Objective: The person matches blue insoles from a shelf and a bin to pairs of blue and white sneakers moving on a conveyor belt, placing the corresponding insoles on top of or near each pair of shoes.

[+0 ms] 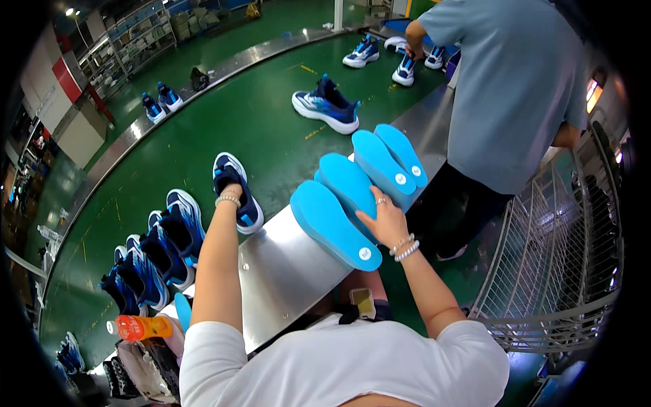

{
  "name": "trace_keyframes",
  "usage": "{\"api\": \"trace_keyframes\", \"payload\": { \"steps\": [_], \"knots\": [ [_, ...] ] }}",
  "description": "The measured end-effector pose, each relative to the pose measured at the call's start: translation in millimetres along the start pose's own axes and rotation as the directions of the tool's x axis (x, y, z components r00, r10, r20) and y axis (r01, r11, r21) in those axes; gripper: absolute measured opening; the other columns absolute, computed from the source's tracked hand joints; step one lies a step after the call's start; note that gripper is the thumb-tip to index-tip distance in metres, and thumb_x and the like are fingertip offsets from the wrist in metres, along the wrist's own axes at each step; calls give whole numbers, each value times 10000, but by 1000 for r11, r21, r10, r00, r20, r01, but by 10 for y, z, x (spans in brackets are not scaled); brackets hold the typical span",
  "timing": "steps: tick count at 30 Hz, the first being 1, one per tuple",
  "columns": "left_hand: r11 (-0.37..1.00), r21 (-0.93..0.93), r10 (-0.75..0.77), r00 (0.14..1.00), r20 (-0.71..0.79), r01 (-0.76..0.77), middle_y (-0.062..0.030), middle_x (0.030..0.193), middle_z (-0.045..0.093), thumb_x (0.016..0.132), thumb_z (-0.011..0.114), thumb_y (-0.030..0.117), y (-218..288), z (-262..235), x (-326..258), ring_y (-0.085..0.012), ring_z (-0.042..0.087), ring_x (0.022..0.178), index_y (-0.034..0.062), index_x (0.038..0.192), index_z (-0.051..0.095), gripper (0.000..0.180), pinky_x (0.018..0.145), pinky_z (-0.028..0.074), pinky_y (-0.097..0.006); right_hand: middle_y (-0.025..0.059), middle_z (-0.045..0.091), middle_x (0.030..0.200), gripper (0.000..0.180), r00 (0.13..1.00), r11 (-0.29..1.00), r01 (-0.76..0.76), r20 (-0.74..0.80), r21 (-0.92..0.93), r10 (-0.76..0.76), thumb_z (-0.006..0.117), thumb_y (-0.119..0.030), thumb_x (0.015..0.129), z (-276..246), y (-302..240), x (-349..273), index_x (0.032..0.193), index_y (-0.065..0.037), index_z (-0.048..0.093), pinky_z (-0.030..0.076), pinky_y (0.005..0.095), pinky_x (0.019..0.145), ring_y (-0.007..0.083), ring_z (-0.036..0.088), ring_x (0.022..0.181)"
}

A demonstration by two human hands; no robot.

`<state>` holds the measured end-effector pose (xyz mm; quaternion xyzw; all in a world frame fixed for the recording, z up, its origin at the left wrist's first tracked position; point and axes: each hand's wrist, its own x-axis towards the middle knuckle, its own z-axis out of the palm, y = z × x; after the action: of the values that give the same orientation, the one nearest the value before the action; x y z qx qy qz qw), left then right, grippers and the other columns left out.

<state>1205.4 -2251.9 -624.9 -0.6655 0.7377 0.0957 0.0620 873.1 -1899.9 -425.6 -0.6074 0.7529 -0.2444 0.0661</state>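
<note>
My left hand, a bead bracelet on its wrist, reaches down into the opening of a blue and white sneaker on the green conveyor belt; its fingers are hidden inside the shoe. My right hand, with a ring and bead bracelets, lies on a row of bright blue insoles stacked on edge along the steel table. Its thumb rests on the middle insole and its fingers curl over that insole's right edge.
A row of blue sneakers lines the belt's near edge at left, and more pairs sit farther along. A person in a grey-blue shirt stands at right beside a wire cart. An orange bottle lies at lower left.
</note>
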Motion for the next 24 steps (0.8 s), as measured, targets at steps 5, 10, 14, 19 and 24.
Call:
{"api": "trace_keyframes", "payload": {
  "steps": [5,10,14,19,24],
  "knots": [
    [938,168,303,952,38,-305,-182,1112,511,735,465,118,-72,-305,-306,-298,501,1008,44,1014,585,313,857,399,-333,223,529,1058,766,995,1000,-20,100,19,17,680,-331,658,15,91,120,1277,-87,301,460,417,784,369,561,896],
    [631,229,663,669,337,-741,-160,693,619,665,503,113,180,-1122,-1108,-279,576,575,42,649,638,153,516,448,-355,203,539,1006,754,998,1000,-16,64,12,15,665,-308,654,42,99,-21,1282,-108,298,483,417,726,358,580,827],
    [383,212,816,437,379,-899,-143,636,600,641,520,86,-96,-1127,-1171,-260,555,532,46,589,606,108,477,433,-329,191,538,983,772,993,1000,-28,113,-9,29,663,-342,667,-15,-53,-33,1291,-94,283,491,417,689,361,586,782],
    [559,312,572,629,526,-768,-186,786,618,591,608,83,94,-1263,-1389,-312,600,694,32,691,643,118,615,499,-347,194,501,1058,762,999,999,32,10,30,-32,661,-350,683,41,-94,10,1287,-73,289,487,409,708,350,571,848],
    [806,394,434,894,113,-441,-149,728,621,721,573,217,728,-2365,-2092,-315,600,703,7,723,636,220,634,486,-367,207,472,1107,680,1000,997,24,-13,77,-23,618,-316,724,20,-70,-25,1270,-57,306,464,426,733,367,545,877]
  ]
}}
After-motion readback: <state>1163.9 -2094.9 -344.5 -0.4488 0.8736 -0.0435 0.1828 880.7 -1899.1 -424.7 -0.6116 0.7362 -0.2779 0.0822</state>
